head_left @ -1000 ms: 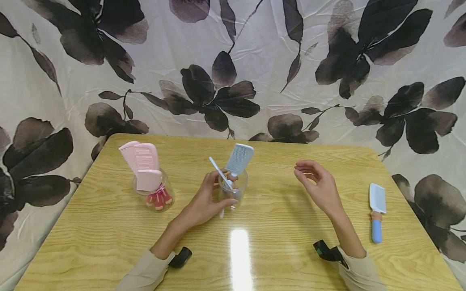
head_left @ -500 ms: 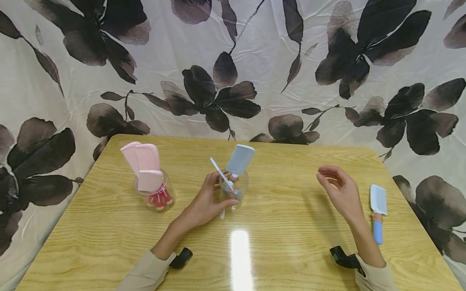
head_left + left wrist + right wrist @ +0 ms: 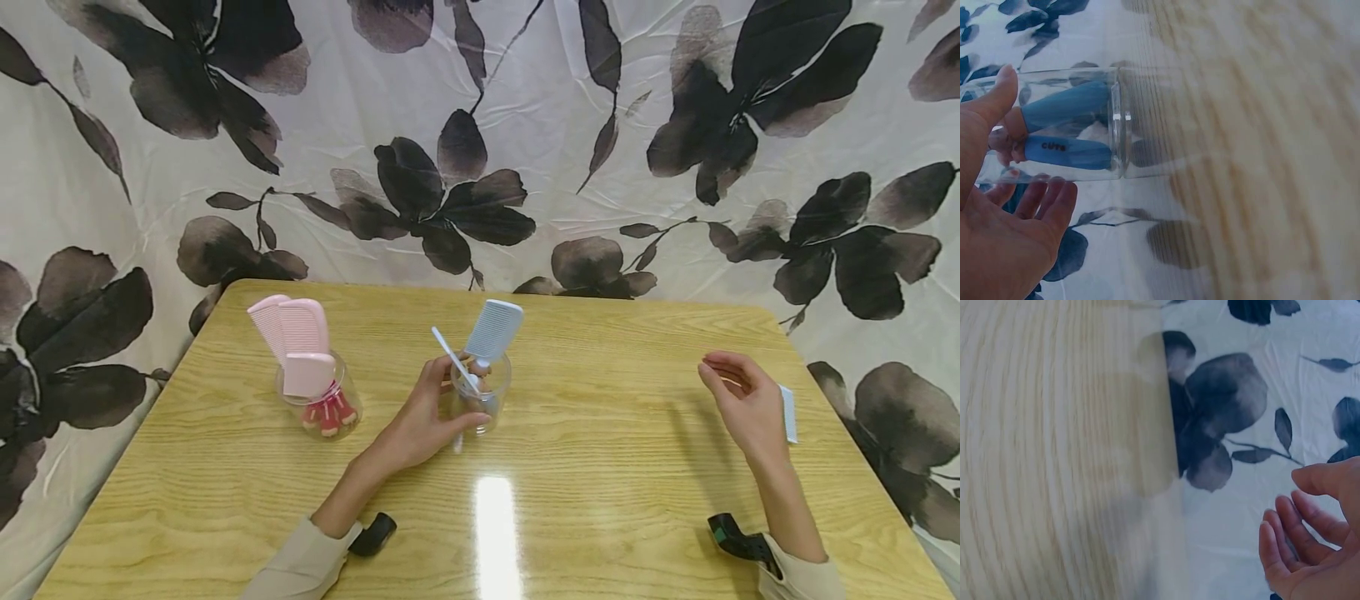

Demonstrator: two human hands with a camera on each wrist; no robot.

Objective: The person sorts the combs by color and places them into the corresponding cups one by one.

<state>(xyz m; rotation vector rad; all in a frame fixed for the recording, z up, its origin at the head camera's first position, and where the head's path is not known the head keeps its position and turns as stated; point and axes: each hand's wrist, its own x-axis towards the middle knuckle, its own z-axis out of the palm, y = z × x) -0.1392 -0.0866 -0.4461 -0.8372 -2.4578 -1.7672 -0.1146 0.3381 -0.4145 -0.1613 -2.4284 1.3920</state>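
Note:
My left hand [image 3: 423,421] grips a clear glass jar [image 3: 501,385] on the table, thumb on the near side and fingers behind. Out of the jar lean a light-blue comb [image 3: 493,327] and a second one [image 3: 448,350] seen edge-on. Their blue handles [image 3: 1067,153] show through the glass in the left wrist view, one printed "CUTE". My right hand [image 3: 750,410] hovers at the right of the table, fingers loosely curled and holding nothing. Just beyond it lies another light-blue comb [image 3: 790,415], mostly hidden by the hand and wrist.
At the left stands a second clear jar [image 3: 347,398] with several pink combs [image 3: 303,329], their dark pink handles down inside it. The wooden table [image 3: 585,500] ends at the back against a floral cloth [image 3: 555,150]. Light glares on the table's front middle.
My right hand has moved right across the table and now covers most of the lying blue comb. The left hand and its jar stay in place.

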